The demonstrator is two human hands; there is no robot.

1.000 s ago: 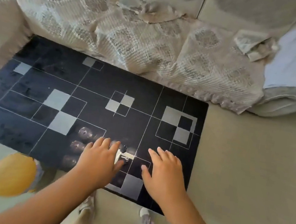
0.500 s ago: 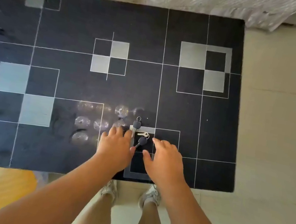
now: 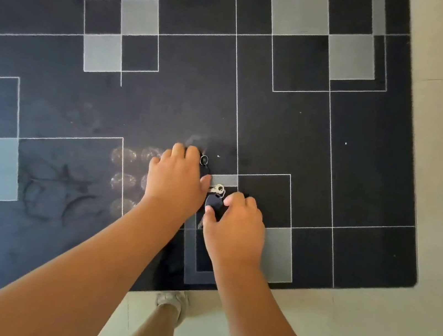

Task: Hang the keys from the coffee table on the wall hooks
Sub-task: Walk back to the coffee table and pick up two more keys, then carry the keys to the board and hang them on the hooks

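Keys (image 3: 215,193) lay on dark worktop (image 3: 279,124), lower centre of frame. Left hand (image 3: 176,181) flat over their upper end, grip unclear. Right hand (image 3: 236,224) curled loosely at black fob, fingers not closed.

- Counter (image 3: 277,136): black, patterned with thin white lines and grey squares.
- Keys (image 3: 215,196): one silver, others black-headed.
- Floor (image 3: 441,202): pale cream tile.
- Shoe (image 3: 170,300): off-white.

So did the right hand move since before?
Yes. The right hand slid forward on the coffee table, from beside the small grey square onto the black key.
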